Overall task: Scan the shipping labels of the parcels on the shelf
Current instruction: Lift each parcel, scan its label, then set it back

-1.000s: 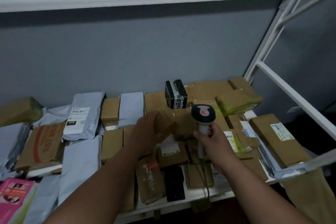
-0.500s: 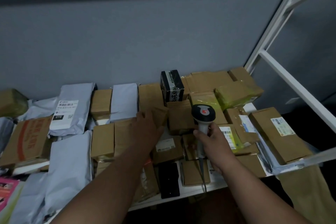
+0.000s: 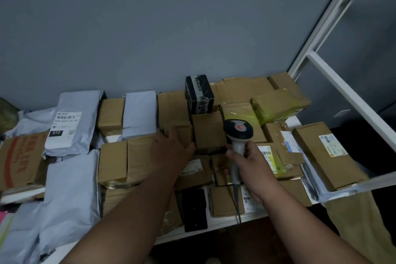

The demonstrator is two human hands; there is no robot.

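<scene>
Parcels: matt brown cardboard boxes (image 3: pixel 209 129), some under glossy clear tape; smooth grey plastic mailers (image 3: pixel 70 188); one box in glossy yellow film (image 3: pixel 276 106). Scanner (image 3: pixel 238 133): smooth plastic, probably. Shelf frame (image 3: pixel 347 96): white painted metal.

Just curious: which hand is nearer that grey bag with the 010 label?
The left hand. It rests on the brown boxes just right of the grey bag; the right hand grips the scanner farther right.

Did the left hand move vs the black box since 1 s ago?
Yes. The left hand put down the small carton it held up and now lies lower and left of the black box, on the cartons.
</scene>
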